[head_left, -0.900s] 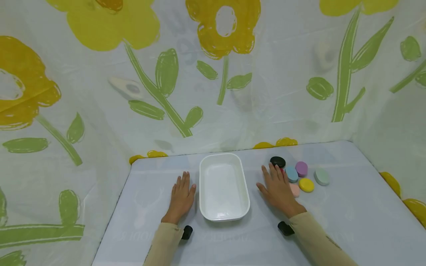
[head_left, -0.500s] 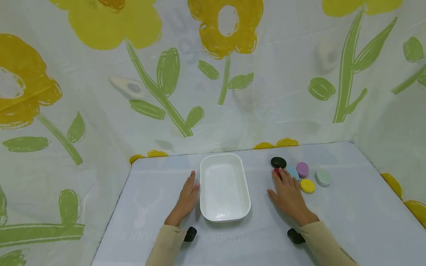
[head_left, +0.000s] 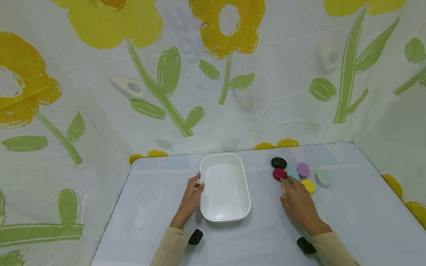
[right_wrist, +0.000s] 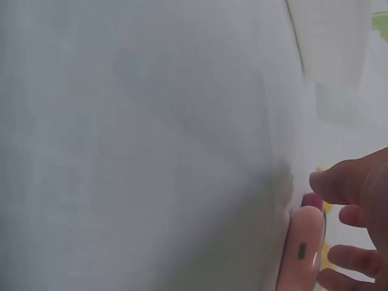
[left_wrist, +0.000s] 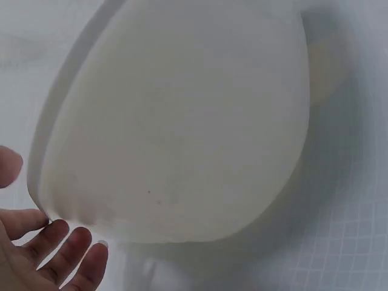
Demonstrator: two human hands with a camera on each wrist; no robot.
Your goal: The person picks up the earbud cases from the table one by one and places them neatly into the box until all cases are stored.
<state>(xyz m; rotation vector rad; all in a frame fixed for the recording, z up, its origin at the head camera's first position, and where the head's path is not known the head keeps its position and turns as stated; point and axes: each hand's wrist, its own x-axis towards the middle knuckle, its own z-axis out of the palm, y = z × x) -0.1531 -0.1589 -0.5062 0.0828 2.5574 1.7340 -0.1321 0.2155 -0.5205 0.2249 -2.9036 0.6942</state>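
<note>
A: Starting at the left, what is the left hand (head_left: pixel 190 197) doing?

B: It lies on the surface (head_left: pixel 153 207) against the left wall of the white tray (head_left: pixel 246 192). The thumb hooks over the rim and the fingers curl round the outside, so that grip is closed on the tray. The left wrist view shows the fingertips (left_wrist: pixel 57 251) at the tray's edge (left_wrist: pixel 36 182).

A: And the tray?

B: It sits in the middle of the surface, between both hands.

A: The right hand (head_left: pixel 297 201)?

B: It is over a pink disc (right_wrist: pixel 303 242), with the thumb and fingers curled about it. The disc sits under the hand, nearly hidden in the head view.

A: What is around it?

B: Just beyond the fingertips are a red disc (head_left: pixel 279 174) and a blue one (head_left: pixel 293 172), with a black one (head_left: pixel 278 162) behind them. Further right are a purple disc (head_left: pixel 303 170), a yellow one (head_left: pixel 308 186) and a pale green one (head_left: pixel 323 178)
</note>
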